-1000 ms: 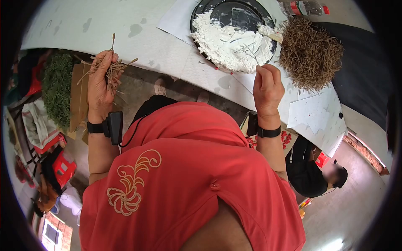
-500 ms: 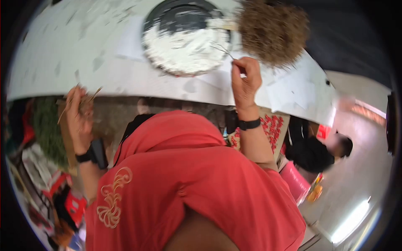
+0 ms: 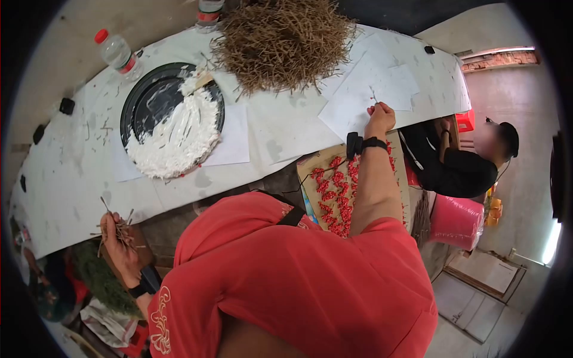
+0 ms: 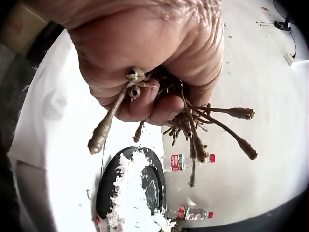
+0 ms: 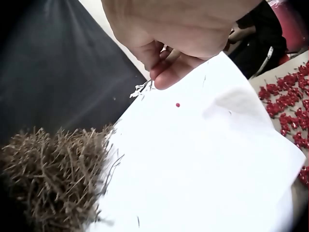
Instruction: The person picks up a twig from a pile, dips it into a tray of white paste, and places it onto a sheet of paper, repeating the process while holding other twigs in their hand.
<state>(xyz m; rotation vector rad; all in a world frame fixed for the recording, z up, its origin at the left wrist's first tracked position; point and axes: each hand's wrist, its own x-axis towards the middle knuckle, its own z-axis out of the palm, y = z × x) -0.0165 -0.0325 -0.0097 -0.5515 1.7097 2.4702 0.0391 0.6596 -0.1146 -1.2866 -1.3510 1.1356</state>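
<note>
My left hand (image 3: pixel 121 247) grips a loose bunch of brown artificial stems (image 4: pixel 195 140) by the table's front edge, their cupped tips sticking out in several directions. Thumb and fingertips of my right hand (image 3: pixel 380 121) pinch a thin branched stem (image 5: pixel 143 89) whose tips are coated white. That hand is over white paper sheets (image 3: pixel 346 110) at the table's right part. Left of it stands a round black plate (image 3: pixel 145 95), half covered with thick white paste (image 3: pixel 182 140). A large heap of brown stems (image 3: pixel 283 45) lies between plate and sheets.
Below the table edge, a cardboard sheet (image 3: pixel 307 170) carries rows of red berry clusters (image 3: pixel 340 200). Two plastic bottles, one left (image 3: pixel 116 53) and one behind (image 3: pixel 209 15), stand at the far edge. A person in black (image 3: pixel 453 161) sits at the right. A red bead (image 5: pixel 177 105) lies on the paper.
My right hand has moved away from the paste plate, rightward to the paper sheets, with the stem still pinched. The head view has turned right. My left hand keeps its bunch of stems.
</note>
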